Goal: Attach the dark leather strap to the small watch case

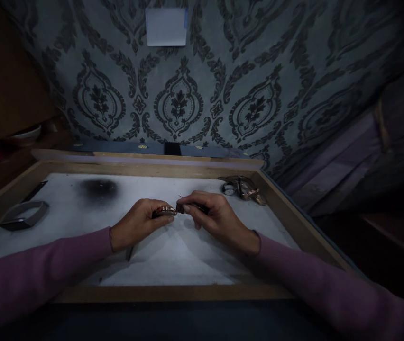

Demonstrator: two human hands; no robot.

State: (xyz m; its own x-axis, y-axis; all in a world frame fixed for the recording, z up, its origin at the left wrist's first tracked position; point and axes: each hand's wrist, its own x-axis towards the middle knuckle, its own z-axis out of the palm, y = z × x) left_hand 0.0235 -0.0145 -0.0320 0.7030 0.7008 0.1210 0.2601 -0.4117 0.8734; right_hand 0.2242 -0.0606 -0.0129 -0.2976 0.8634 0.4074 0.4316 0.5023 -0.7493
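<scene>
In my left hand (141,221) is a round watch (165,211) with a copper-coloured case, tilted edge-on and pinched between thumb and fingers. My right hand (209,213) closes on a dark watch strap (179,208), whose end is right at the side of the watch case. Whether strap and case are joined, I cannot tell. A thin pin-like sliver sticks up by the right fingertips. Both hands are over the white bottom of a wooden-rimmed tray (173,291).
Several watches (243,188) lie heaped in the tray's back right corner. A grey metal band (24,215) stands at the left, with a dark flat strip (35,191) behind it. A white box (166,27) is on the patterned wall above. A gathered curtain (347,151) hangs at the right.
</scene>
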